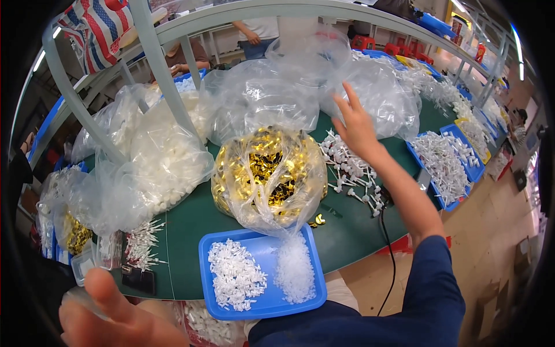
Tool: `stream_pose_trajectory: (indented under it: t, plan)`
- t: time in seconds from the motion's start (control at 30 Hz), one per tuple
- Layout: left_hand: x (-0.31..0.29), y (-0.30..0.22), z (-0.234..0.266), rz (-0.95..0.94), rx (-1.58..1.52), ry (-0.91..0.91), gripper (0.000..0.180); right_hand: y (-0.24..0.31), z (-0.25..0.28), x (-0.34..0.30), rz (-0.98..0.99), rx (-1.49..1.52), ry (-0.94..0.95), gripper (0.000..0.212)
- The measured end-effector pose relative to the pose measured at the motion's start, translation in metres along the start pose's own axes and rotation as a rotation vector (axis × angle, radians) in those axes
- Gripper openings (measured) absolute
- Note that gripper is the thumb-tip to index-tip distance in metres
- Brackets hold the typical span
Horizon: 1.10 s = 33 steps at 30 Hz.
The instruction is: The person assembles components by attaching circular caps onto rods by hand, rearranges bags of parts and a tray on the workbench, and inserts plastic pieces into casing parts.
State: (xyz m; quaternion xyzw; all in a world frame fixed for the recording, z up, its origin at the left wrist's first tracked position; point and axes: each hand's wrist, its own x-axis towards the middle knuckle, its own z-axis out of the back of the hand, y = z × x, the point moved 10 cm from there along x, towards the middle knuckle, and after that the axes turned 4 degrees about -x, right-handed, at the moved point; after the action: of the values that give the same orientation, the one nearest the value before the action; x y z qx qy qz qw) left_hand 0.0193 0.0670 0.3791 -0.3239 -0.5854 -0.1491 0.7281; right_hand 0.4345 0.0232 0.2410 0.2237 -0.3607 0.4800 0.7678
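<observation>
My right hand is raised over the far side of the bench with its fingers spread, holding nothing. Behind it are large clear plastic bags; below lies a heap of white stemmed plastic pieces. Close at the lower left, my left hand has a finger and thumb apart. A pale translucent patch between them is unclear. A blue tray in front of me carries small white tubular pieces and translucent bits. Beyond it stands an open clear bag of shiny gold pieces.
White round pieces fill a bag at left. Thin white sticks lie on the green bench beside a dark case. Blue trays of white parts stand right. A metal frame crosses the bench; a cable hangs down.
</observation>
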Motion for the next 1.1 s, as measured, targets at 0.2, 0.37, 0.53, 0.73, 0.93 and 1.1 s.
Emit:
stream_pose_trajectory:
  t: [0.2,0.37,0.53,0.73,0.93,1.1]
  plan:
    - [-0.005,0.037,0.017,-0.011,-0.222,-0.076,0.047,-0.097,-0.107,0.098,-0.122,-0.365,0.185,0.081]
    - [0.007,0.102,-0.023,0.137,0.113,0.168,0.036,-0.16,-0.146,0.089,-0.1,-0.589,0.384,0.03]
    - [-0.002,0.208,-0.062,0.246,0.346,0.37,0.026,-0.121,-0.026,0.107,-0.131,-0.31,-0.028,0.02]
    - [-0.02,0.262,-0.143,0.159,0.366,0.517,0.037,-0.102,0.063,0.117,-0.12,0.068,-0.12,0.019]
    - [0.003,0.213,-0.184,-0.233,0.487,0.353,0.077,-0.003,0.085,0.071,0.0,0.422,-0.187,0.01]
    - [0.005,0.233,-0.224,-0.222,0.687,0.584,0.075,0.098,0.08,-0.008,0.362,0.139,-0.117,0.012]
